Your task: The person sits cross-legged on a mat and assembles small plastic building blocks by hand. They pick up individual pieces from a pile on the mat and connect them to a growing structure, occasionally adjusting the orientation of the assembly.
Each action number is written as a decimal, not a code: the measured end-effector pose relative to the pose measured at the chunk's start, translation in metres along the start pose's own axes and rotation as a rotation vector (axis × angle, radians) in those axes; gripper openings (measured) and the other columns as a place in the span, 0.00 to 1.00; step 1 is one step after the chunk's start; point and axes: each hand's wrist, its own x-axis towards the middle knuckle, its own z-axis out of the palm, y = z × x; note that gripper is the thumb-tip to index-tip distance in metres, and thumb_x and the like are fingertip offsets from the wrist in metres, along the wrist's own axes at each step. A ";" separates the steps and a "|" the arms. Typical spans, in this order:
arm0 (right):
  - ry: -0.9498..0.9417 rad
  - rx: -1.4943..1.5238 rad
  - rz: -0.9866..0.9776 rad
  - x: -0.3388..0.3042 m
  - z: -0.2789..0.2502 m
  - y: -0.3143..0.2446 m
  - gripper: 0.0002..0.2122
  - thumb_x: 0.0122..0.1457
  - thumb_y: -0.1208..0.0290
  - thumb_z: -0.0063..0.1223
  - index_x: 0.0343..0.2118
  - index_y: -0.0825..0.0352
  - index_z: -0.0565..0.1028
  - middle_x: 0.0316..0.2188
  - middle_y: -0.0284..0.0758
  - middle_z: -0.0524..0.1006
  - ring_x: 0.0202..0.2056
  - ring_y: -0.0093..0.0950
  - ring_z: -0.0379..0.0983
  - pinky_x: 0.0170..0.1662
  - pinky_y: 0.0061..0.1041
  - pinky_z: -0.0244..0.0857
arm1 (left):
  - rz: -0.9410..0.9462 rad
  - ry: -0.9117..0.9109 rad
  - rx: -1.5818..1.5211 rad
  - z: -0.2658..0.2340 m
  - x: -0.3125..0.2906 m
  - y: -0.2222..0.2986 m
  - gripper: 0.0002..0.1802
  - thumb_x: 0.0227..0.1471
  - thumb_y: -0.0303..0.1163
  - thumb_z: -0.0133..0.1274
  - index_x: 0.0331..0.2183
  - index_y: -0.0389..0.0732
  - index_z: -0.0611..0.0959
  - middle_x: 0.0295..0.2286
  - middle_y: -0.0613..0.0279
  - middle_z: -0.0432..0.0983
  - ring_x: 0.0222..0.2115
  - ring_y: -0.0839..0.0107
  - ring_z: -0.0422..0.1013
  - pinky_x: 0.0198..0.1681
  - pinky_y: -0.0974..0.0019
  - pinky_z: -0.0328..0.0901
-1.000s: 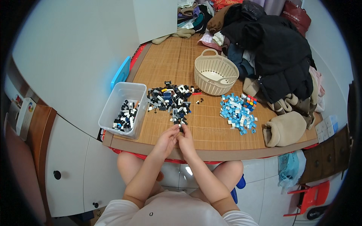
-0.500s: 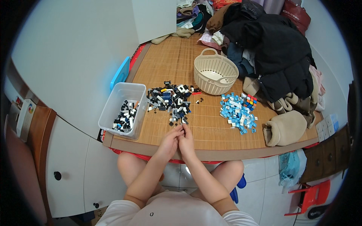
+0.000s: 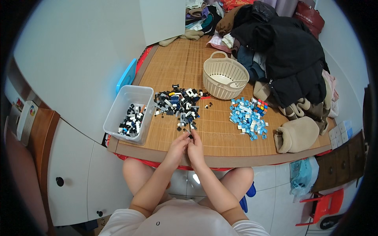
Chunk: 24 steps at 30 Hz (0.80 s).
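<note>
Above the near edge of the mat-covered bed (image 3: 228, 146), my left hand (image 3: 176, 147) and my right hand (image 3: 195, 148) meet, fingers curled together. A small black toy brick (image 3: 191, 137) shows between their fingertips; its exact shape is too small to make out. Just beyond lies a loose pile of black, white and grey toy bricks (image 3: 179, 103). To the left, a clear plastic bin (image 3: 147, 114) holds more black and white bricks. On the right is a heap of light blue and white bricks (image 3: 248, 118), with a puzzle cube (image 3: 260, 106) at its upper edge.
A beige basket (image 3: 225, 87) stands behind the piles. Its neighbour is a large heap of dark clothes (image 3: 295, 51). A beige rolled fabric piece (image 3: 298, 135) lies near the right edge. The blue lid (image 3: 126, 75) leans behind the bin, beside a white cabinet (image 3: 78, 59).
My fingertips have parted slightly and moved a little toward me, so the black brick between them shows more plainly. The piles and containers stay in place.
</note>
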 end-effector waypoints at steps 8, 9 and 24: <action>0.017 -0.268 -0.122 0.017 -0.010 0.025 0.27 0.47 0.85 0.34 0.54 0.75 0.55 0.54 0.48 0.57 0.56 0.36 0.54 0.56 0.27 0.48 | 0.085 0.031 -0.102 -0.012 0.001 -0.004 0.26 0.50 0.22 0.40 0.52 0.27 0.59 0.52 0.49 0.57 0.53 0.65 0.56 0.55 0.68 0.52; 0.027 -0.301 -0.153 0.018 -0.008 0.028 0.26 0.47 0.85 0.34 0.54 0.75 0.56 0.54 0.48 0.57 0.56 0.37 0.53 0.57 0.27 0.48 | 0.090 0.036 -0.131 -0.012 0.002 -0.005 0.26 0.50 0.22 0.40 0.52 0.27 0.59 0.52 0.49 0.57 0.53 0.65 0.56 0.55 0.68 0.52; 0.064 0.077 -0.094 -0.005 0.007 0.006 0.23 0.52 0.87 0.30 0.54 0.74 0.56 0.52 0.44 0.61 0.53 0.31 0.59 0.54 0.23 0.53 | 0.145 0.051 -0.244 0.007 -0.003 -0.013 0.25 0.51 0.22 0.37 0.52 0.27 0.58 0.51 0.47 0.57 0.55 0.66 0.53 0.58 0.68 0.48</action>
